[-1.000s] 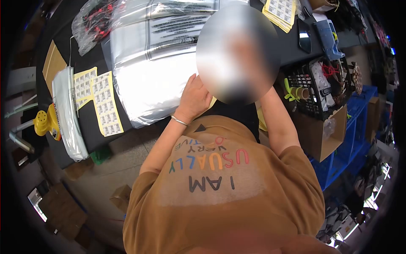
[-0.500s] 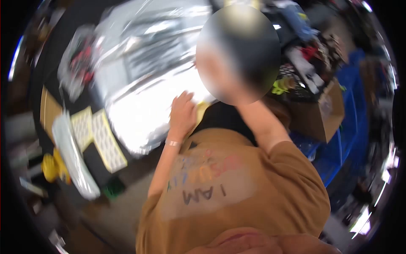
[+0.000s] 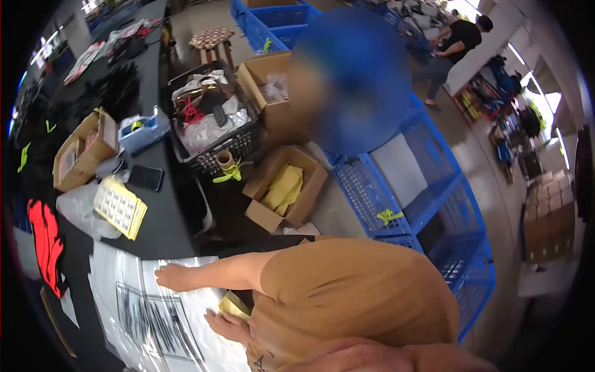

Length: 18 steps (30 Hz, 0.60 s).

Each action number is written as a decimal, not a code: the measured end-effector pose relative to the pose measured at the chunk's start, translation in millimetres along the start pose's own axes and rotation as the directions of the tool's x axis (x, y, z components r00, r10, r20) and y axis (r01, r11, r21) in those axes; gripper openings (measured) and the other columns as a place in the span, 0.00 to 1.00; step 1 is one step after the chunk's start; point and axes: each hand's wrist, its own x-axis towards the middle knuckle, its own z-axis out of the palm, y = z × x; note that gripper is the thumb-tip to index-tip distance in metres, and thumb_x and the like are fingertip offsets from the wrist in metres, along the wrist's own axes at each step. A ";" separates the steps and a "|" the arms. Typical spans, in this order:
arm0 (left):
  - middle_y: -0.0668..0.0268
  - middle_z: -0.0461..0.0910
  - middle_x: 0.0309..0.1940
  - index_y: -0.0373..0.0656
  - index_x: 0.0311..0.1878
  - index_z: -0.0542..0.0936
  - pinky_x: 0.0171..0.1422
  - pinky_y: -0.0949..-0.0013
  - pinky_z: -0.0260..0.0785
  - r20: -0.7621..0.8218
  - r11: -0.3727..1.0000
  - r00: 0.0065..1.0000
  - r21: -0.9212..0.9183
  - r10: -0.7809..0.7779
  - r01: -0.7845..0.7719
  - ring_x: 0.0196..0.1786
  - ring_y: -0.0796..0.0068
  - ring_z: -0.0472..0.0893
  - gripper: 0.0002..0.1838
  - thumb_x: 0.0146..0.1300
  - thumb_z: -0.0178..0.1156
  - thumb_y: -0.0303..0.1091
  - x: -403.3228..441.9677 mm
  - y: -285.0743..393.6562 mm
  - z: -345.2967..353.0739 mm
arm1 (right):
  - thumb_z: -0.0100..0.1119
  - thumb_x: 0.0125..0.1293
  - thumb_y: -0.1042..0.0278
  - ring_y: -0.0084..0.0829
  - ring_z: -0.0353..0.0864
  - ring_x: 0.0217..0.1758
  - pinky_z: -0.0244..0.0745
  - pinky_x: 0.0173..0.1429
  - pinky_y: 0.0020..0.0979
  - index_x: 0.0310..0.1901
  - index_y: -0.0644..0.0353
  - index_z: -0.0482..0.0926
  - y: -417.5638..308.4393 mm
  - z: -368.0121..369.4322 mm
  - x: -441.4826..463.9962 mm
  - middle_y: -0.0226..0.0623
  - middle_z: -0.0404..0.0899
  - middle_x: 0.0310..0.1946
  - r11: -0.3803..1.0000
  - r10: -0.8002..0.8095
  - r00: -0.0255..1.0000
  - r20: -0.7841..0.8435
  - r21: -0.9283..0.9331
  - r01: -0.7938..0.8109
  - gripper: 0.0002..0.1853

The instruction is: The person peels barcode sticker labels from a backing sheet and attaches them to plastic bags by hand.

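Observation:
A stack of shiny white and clear plastic bags (image 3: 145,310) with dark printing lies on the black table. My right hand (image 3: 178,276) rests flat on the upper part of the bags, fingers stretched out and nothing visible in it. Closer to my body, my left hand (image 3: 228,325) lies on the bags' near edge with its fingers extended. A yellow piece of paper or card (image 3: 234,305) shows between my two forearms, beside the left hand. I cannot tell whether the left hand touches it.
Sticker sheets (image 3: 121,208), a phone (image 3: 145,178), a tape dispenser (image 3: 144,131) and a cardboard box (image 3: 85,149) sit on the table (image 3: 162,232). Beside it are a black basket (image 3: 214,146), a box of yellow packets (image 3: 286,189) and blue crates (image 3: 427,186). A person (image 3: 458,46) stands farther off. A round blur hides part of the view.
My view has swung to the right, bringing in the crates, boxes and another person. My right hand, blurred out earlier, now shows on the bags. The left hand stays at the bags' near edge.

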 end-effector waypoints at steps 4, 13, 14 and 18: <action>0.49 0.75 0.58 0.35 0.31 0.74 0.66 0.51 0.63 -0.026 0.994 0.995 -0.047 -0.101 0.100 0.63 0.46 0.71 0.19 0.71 0.46 0.42 2.5 13.7 -1.0 | 0.62 0.54 0.63 0.43 0.76 0.43 0.74 0.45 0.41 0.35 0.65 0.78 -4.2 -11.1 -6.5 0.46 0.73 0.40 0.995 0.000 1.000 0.010 0.099 -0.001 0.14; 0.48 0.73 0.59 0.37 0.28 0.72 0.68 0.51 0.61 -0.028 0.985 0.986 -0.054 -0.163 0.161 0.67 0.47 0.67 0.22 0.72 0.44 0.45 0.4 23.0 0.5 | 0.58 0.56 0.70 0.39 0.75 0.41 0.71 0.42 0.37 0.33 0.64 0.75 -5.1 -9.4 -7.6 0.43 0.70 0.37 0.999 -0.046 0.998 -0.036 -0.003 0.046 0.07; 0.48 0.73 0.59 0.37 0.28 0.72 0.68 0.51 0.61 -0.027 0.986 0.987 -0.055 -0.160 0.159 0.67 0.47 0.67 0.22 0.72 0.44 0.45 -0.6 23.0 1.0 | 0.58 0.56 0.70 0.39 0.75 0.41 0.71 0.42 0.37 0.33 0.64 0.75 -4.2 -8.9 -7.4 0.43 0.70 0.37 0.999 -0.044 0.998 -0.038 -0.004 0.044 0.07; 0.48 0.72 0.60 0.37 0.28 0.72 0.67 0.50 0.61 -0.034 0.979 0.982 -0.090 -0.186 0.182 0.67 0.47 0.67 0.23 0.73 0.44 0.46 -0.3 26.9 -1.0 | 0.54 0.55 0.75 0.40 0.75 0.41 0.72 0.43 0.39 0.32 0.65 0.76 -5.5 -12.0 -7.8 0.45 0.71 0.37 0.997 -0.028 0.999 -0.023 0.066 0.029 0.04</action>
